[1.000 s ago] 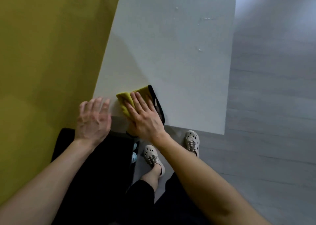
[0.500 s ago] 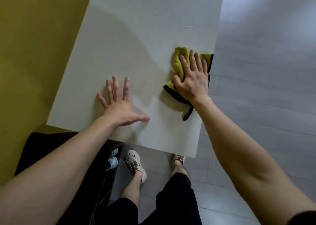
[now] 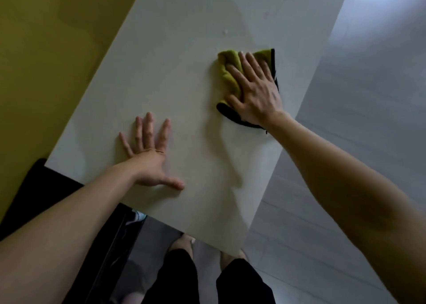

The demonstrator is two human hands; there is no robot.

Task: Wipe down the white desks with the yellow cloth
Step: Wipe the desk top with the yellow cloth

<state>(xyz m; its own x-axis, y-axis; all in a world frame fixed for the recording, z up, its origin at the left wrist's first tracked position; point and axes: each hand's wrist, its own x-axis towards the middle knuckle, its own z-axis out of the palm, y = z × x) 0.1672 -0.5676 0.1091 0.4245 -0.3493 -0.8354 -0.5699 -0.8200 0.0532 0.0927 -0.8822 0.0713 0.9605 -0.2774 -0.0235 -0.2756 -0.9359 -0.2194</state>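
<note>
Head view: right hand [image 3: 258, 93] presses yellow cloth [image 3: 230, 73] onto white desk [image 3: 184, 61].

Yellow cloth [image 3: 230, 77], black-edged, bunched and crumpled, lies flat on white table [image 3: 175, 77] near its right edge. Table top bare, faint specks at far end.

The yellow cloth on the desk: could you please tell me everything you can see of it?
The yellow cloth looks like soft, fluffy fabric, olive-yellow with a black trim along its edges. It lies bunched and folded, not spread flat, on the white desk, toward the desk's right edge. The right hand lies flat on top of it, fingers spread, covering its middle, so its full shape is hidden. The left hand rests on the bare desk, well apart from the cloth.
</note>
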